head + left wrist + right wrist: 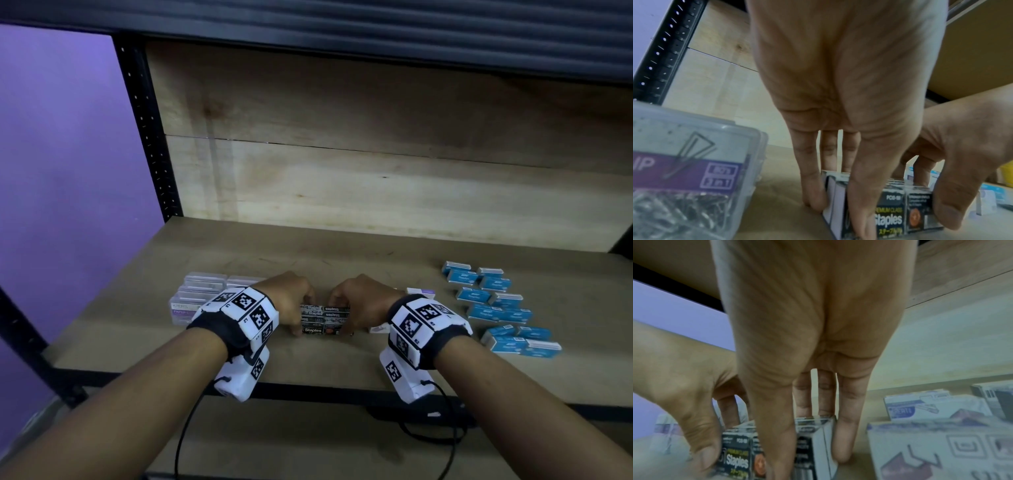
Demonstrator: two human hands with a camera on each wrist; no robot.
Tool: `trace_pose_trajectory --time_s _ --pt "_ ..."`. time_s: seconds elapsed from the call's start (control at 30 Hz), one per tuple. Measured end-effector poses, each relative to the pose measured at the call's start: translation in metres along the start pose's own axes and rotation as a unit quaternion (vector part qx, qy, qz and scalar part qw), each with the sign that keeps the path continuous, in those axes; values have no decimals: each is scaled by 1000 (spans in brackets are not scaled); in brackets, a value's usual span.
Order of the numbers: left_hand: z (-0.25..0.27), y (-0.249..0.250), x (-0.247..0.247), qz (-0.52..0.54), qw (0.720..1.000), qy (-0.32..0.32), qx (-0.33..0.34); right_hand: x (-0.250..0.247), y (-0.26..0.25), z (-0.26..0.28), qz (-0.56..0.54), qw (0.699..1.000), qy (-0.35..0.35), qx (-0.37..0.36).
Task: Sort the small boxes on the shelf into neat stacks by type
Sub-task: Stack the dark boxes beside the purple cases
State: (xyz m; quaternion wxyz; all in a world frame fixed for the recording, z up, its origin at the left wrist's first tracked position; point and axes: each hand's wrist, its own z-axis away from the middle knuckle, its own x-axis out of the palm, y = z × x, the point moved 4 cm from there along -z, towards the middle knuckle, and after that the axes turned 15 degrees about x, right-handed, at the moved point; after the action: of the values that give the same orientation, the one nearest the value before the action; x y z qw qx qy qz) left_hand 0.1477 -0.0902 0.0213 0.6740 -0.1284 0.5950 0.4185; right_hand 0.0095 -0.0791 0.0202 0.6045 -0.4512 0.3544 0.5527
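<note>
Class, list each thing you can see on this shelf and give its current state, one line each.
Black staples boxes: grouped in a block, squeezed between both hands.
Left hand: grips the block's left side.
Right hand: grips the block's right side.
Clear paper clip boxes: closed, stacked at left.
Blue staples boxes: scattered at right, unstacked.

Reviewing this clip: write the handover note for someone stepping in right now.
Left hand and right hand press in on the two ends of the black staple boxes, mid-shelf near the front edge.
Clear paper-clip boxes are grouped at the left.
Blue staple boxes lie spread out at the right, unstacked.
White boxes sit just right of the black ones.
Done: black boxes gathered.
Left: square them up, stack the blue and white boxes.
</note>
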Motion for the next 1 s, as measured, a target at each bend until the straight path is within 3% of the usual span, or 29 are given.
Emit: trace_pose_trajectory --time_s 0.4,1.0 --pt "2 -8 -1 -2 999 -2 -46 -4 7 4 -20 999 -6 41" --pt "2 -10 6 7 999 18 -49 4 3 5 -14 998 36 54"
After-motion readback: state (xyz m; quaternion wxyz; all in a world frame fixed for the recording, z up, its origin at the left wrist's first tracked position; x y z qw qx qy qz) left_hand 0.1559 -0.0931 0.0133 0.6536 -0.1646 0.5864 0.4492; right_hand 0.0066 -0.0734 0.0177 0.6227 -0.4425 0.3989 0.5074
